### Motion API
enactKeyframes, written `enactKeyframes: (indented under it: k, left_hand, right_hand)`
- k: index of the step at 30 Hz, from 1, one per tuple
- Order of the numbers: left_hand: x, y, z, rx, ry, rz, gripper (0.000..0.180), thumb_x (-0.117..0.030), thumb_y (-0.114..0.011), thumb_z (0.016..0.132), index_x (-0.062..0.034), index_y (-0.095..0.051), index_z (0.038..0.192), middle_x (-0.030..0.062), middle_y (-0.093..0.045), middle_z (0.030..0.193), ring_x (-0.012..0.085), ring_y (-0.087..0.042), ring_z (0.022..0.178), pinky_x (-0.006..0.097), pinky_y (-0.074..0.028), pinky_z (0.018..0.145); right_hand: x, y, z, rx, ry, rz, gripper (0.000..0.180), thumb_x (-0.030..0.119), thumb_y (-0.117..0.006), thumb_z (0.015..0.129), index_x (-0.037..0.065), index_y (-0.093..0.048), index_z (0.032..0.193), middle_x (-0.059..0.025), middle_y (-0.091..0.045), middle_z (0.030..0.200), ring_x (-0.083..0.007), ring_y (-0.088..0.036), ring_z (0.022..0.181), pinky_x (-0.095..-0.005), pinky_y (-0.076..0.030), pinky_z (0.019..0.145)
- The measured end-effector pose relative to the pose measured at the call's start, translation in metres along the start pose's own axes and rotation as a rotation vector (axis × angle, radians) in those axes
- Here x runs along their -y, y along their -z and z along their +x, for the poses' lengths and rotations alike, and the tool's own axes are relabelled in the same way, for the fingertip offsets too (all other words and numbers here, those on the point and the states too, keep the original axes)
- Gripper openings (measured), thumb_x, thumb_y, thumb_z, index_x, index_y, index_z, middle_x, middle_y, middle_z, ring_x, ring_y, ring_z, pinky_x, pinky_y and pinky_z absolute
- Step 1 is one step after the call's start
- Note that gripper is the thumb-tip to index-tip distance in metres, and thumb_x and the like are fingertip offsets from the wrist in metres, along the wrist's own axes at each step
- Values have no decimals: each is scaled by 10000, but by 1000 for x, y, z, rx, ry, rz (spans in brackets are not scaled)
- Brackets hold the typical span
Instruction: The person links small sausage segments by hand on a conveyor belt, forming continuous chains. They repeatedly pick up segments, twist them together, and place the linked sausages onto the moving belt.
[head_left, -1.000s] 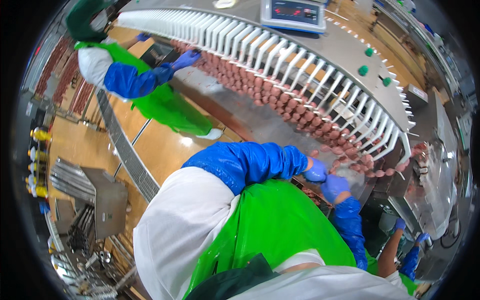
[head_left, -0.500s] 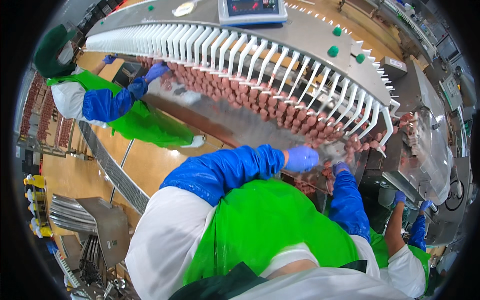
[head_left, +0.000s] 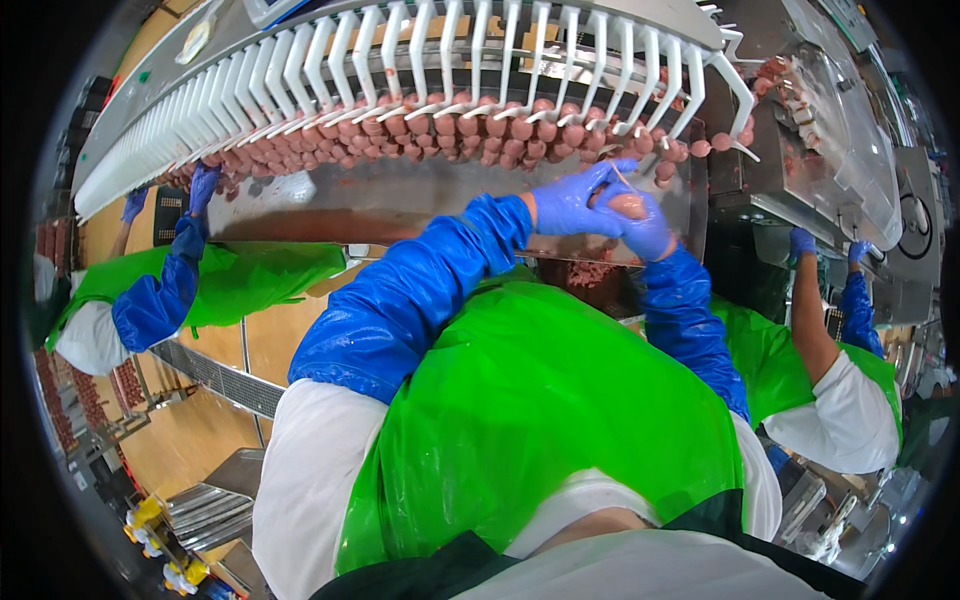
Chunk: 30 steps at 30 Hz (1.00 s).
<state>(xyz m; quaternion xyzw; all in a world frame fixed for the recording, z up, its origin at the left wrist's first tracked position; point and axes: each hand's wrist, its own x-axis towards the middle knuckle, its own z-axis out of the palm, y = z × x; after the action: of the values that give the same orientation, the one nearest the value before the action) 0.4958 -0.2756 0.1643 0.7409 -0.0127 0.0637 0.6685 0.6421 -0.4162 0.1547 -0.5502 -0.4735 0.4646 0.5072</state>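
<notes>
Both hands wear purple gloves and meet over the metal table, just below the right end of a rack of white prongs [head_left: 505, 60]. A pink sausage link [head_left: 628, 206] lies in my right hand [head_left: 648, 232], whose fingers curl round it. My left hand [head_left: 575, 205] reaches across from the left, its fingers bent closed against the right hand's fingertips. What those left fingers pinch is hidden. A thin pale strand [head_left: 621, 177] shows between the two hands. Strings of linked sausages [head_left: 450, 135] hang from the prongs just beyond.
The wet metal table [head_left: 420, 195] runs under the rack. Ground meat scraps [head_left: 590, 272] lie by its near edge. A machine with a clear cover [head_left: 835, 130] stands right. Co-workers in green aprons are at left [head_left: 250, 275] and right [head_left: 750, 350].
My hands, apart before, have come together, with a sausage link now showing in the right one. My right hand has left the meat at the table's near edge. The view has turned and shifted.
</notes>
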Motion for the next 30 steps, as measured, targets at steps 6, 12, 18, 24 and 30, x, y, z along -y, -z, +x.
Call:
enactKeyframes:
  k: [6, 12, 18, 24, 30]
  left_hand:
    - [-1, 20, -15, 280, 260, 21, 331, -340, -589, 935, -16, -647, 906, 71, -666, 836, 147, -616, 772, 307, -498, 697]
    - [3, 22, -56, 228, 407, -56, 278, -237, -497, 972, -30, -594, 813, 46, -620, 769, 128, -580, 623, 269, -481, 610]
    - [-2, 41, -106, -77, 434, -177, 250, -155, -471, 941, -27, -576, 754, 103, -661, 992, 143, -570, 578, 264, -476, 570]
    - [-11, 43, -111, -361, 310, -768, 236, -157, -446, 924, 1, -586, 818, 194, -470, 1417, 186, -566, 963, 250, -479, 572]
    - [-10, 54, -113, -55, 696, -254, 305, -285, -503, 932, -32, -669, 896, 45, -673, 796, 138, -545, 550, 275, -446, 512]
  right_hand:
    - [30, 21, -26, 268, -146, 322, 261, 259, -565, 944, 6, -603, 893, -90, -629, 915, -196, -626, 849, -353, -503, 817]
    - [-30, -36, 5, 105, -230, -1090, 214, 209, -589, 853, 77, -661, 1005, -136, -675, 1050, -318, -667, 894, -428, -536, 768]
    - [-103, 30, 60, -38, -434, -1309, 223, 250, -560, 885, 77, -637, 1003, -167, -652, 1050, -364, -631, 982, -459, -520, 799]
    - [-125, 3, 92, -156, 221, -463, 247, 227, -516, 957, 76, -653, 1097, -155, -657, 1112, -339, -622, 1036, -421, -486, 915]
    - [-120, -11, 118, 55, 168, -692, 269, 226, -516, 973, 58, -630, 1149, -101, -687, 1026, -288, -653, 990, -399, -504, 865]
